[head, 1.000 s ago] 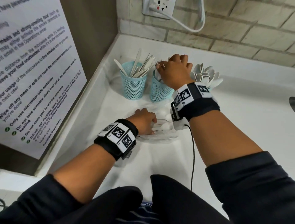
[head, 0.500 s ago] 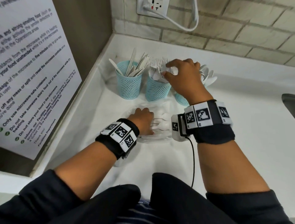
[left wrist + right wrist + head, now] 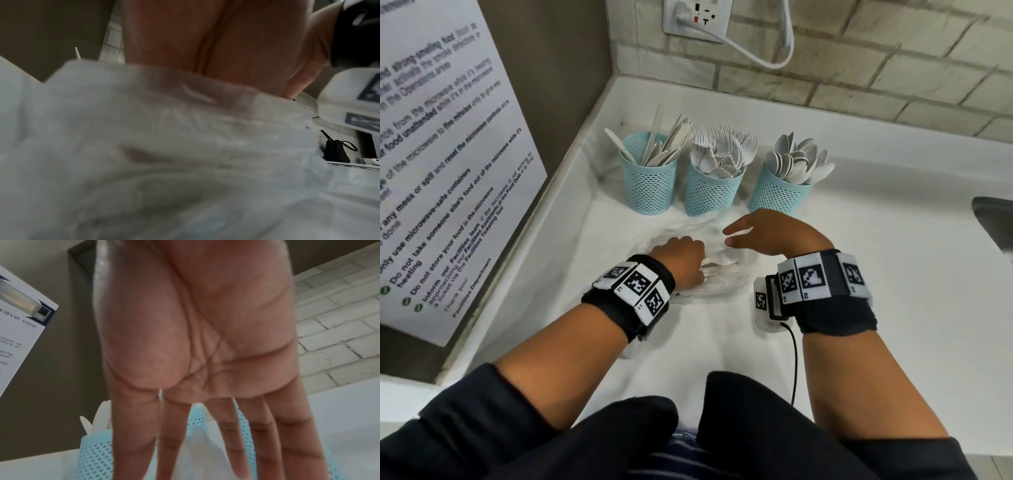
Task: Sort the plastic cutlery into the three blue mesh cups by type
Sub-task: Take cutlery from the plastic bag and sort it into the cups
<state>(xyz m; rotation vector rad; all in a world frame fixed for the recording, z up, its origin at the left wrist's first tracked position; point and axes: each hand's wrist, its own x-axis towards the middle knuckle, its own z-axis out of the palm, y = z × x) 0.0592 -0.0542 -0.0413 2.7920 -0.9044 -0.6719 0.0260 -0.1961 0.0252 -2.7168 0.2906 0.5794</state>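
Three blue mesh cups stand in a row at the back of the white counter: the left cup [image 3: 649, 185] holds knives, the middle cup [image 3: 714, 192] forks, the right cup [image 3: 779, 197] spoons. In front of them lies a clear plastic bag [image 3: 722, 284] with a few white cutlery pieces [image 3: 720, 269] in it. My left hand [image 3: 681, 255] is curled and grips the bag [image 3: 164, 146] at its left end. My right hand [image 3: 743, 236] hovers just right of it, above the bag, fingers straight and empty [image 3: 205, 337]. Past its fingers the wrist view shows a blue cup [image 3: 96, 451].
A wall with a printed notice [image 3: 448, 171] bounds the counter on the left. A brick wall with a socket [image 3: 697, 15] and white cable runs along the back. A dark object [image 3: 993, 219] sits at the right edge. Bare counter [image 3: 893, 274] stretches to the right.
My right hand left the top of the middle fork cup and drew back toward me, down over the bag, now empty. My left hand stayed on the bag.
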